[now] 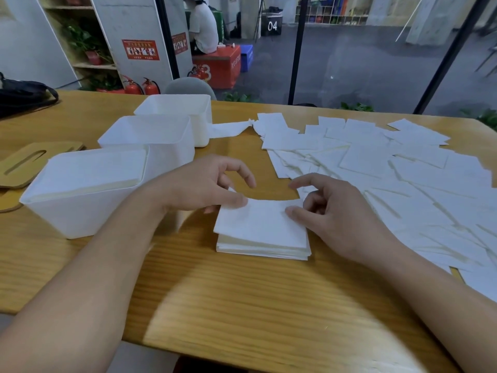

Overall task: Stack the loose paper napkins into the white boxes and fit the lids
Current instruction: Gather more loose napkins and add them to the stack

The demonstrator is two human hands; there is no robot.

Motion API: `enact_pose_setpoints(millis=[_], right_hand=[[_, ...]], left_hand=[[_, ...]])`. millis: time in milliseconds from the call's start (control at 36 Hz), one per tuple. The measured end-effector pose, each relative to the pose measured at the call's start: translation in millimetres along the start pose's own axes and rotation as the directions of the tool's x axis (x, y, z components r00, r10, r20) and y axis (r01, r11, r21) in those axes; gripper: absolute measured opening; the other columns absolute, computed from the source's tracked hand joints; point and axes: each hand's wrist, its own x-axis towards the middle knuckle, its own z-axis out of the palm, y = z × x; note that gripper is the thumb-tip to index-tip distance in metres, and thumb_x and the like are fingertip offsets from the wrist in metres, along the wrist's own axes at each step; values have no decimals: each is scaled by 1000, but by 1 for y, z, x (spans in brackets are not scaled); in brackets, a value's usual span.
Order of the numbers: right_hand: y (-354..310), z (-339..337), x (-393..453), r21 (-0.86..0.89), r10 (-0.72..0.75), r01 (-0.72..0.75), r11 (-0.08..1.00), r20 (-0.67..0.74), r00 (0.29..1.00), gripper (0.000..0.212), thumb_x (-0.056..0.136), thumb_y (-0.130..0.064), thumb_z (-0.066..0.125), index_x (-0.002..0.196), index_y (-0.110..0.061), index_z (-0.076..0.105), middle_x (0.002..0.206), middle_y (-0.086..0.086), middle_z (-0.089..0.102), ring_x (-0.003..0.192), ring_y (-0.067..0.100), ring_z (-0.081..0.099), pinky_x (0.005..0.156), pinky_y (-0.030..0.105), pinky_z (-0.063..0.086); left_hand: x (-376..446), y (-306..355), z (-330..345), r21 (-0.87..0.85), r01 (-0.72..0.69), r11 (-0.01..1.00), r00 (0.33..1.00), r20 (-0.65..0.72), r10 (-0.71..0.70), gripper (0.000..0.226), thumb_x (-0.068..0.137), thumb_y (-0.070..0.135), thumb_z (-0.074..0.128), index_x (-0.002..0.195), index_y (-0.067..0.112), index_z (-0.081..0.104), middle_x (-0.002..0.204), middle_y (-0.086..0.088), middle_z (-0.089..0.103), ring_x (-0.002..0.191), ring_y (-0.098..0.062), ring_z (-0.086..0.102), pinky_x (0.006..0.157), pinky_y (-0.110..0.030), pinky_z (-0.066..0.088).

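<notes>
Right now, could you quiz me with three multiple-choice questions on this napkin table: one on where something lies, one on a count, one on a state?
1. Where do the loose napkins lie?
A. right of the stack
B. inside the far box
C. on the floor

2. How many white boxes stand on the table?
A. one
B. three
C. five

3. The nearest box is:
A. lidded
B. tipped over
C. open, napkins inside

Answers:
1 A, they spread across the table's right side.
2 B, three stand in a row.
3 C, its top is open and napkins show inside.
</notes>
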Motion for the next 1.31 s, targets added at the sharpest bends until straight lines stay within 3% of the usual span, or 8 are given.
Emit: enact_pose_setpoints(millis=[139, 333, 528, 611, 694, 806, 1167, 1306], right_hand=[[5, 2, 0, -104, 2, 0, 995, 18, 1000, 27, 95, -32, 83, 118, -39, 71, 72, -6, 70, 62, 8, 59, 63, 14, 44], [10, 2, -1, -176, -20, 19, 984, -4, 1000, 23, 91, -36, 85, 110, -40, 72, 73, -9, 66, 67, 10, 62, 65, 22, 49], [12, 2, -1, -181, -52, 46, 982, -25, 998, 19, 90, -38, 87, 101, -39, 72, 73, -7, 63, 66, 12, 60, 64, 27, 49], [14, 5, 0, -186, -40, 38, 982, -6, 999, 17, 90, -41, 85, 100, -40, 71, 75, -9, 64, 66, 12, 60, 63, 28, 50], [16, 6, 1, -183, -38, 38, 982, -1, 999, 15, 91, -43, 83, 100, -42, 72, 78, -10, 65, 67, 11, 61, 64, 28, 50], [16, 6, 1, -164, -38, 39, 986, 9, 999, 13, 92, -44, 82, 100, -43, 72, 78, -10, 66, 67, 11, 61, 66, 28, 51], [20, 5, 4, -179, -30, 41, 983, 65, 997, 9, 96, -49, 76, 103, -45, 72, 80, -11, 67, 70, 11, 64, 64, 26, 52], [20, 5, 5, -137, -33, 33, 990, 3, 999, 9, 96, -47, 77, 104, -46, 73, 81, -14, 69, 71, 11, 64, 65, 19, 50]], left_hand=[[1, -1, 4, 59, 59, 997, 995, 76, -63, 33, 93, 33, 87, 121, 43, 71, 71, -5, 72, 56, -21, 56, 57, -30, 47], [4, -5, 1, 118, 61, 991, 997, 30, -65, 30, 90, 42, 90, 114, 40, 73, 62, 3, 56, 56, -14, 49, 55, -13, 41], [23, -15, 19, 268, 51, 962, 945, -325, 40, 11, 97, 47, 82, 96, 38, 75, 68, 11, 69, 56, -2, 56, 62, -23, 45], [36, -21, 32, 277, 56, 959, 891, -446, 77, 7, 101, 39, 77, 107, 41, 76, 94, 17, 71, 80, -1, 64, 73, -21, 48], [54, -27, 33, 407, 93, 909, 866, -483, 128, 29, 107, 38, 68, 136, 37, 72, 139, 19, 57, 127, -6, 51, 99, -17, 41], [83, -29, 25, 515, 205, 832, 844, -523, 115, 41, 112, 37, 57, 152, 31, 64, 169, 7, 42, 154, -25, 31, 127, -51, 31], [155, -52, -6, 573, 385, 723, 842, -539, -22, 50, 117, 39, 36, 164, 27, 46, 181, 5, 19, 152, -33, 27, 124, -58, 27], [160, -58, -7, 577, 366, 730, 852, -523, -14, 42, 117, 36, 33, 151, 25, 54, 172, 8, 38, 142, -30, 35, 117, -55, 30]])
